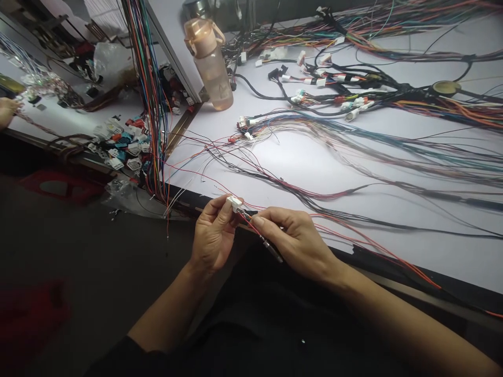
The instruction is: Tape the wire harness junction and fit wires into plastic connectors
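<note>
Connector, white and blocky with a smooth, plastic-looking surface, sits above the near edge of the white worktable, pinched between the thumb and fingers of the left hand. Its wired end faces right and toward the near side; the block's long axis seems to slope the same way, though the fingers partly cover it. A thin red wire runs from there to a slim, dark metallic rod, which slants from far left to near right. The right hand, just beside the left, has thumb and forefinger clamped on something slender near the connector, too covered to identify. Farther off stand a translucent peach bottle and glossy, black-wrapped cable bundles
</note>
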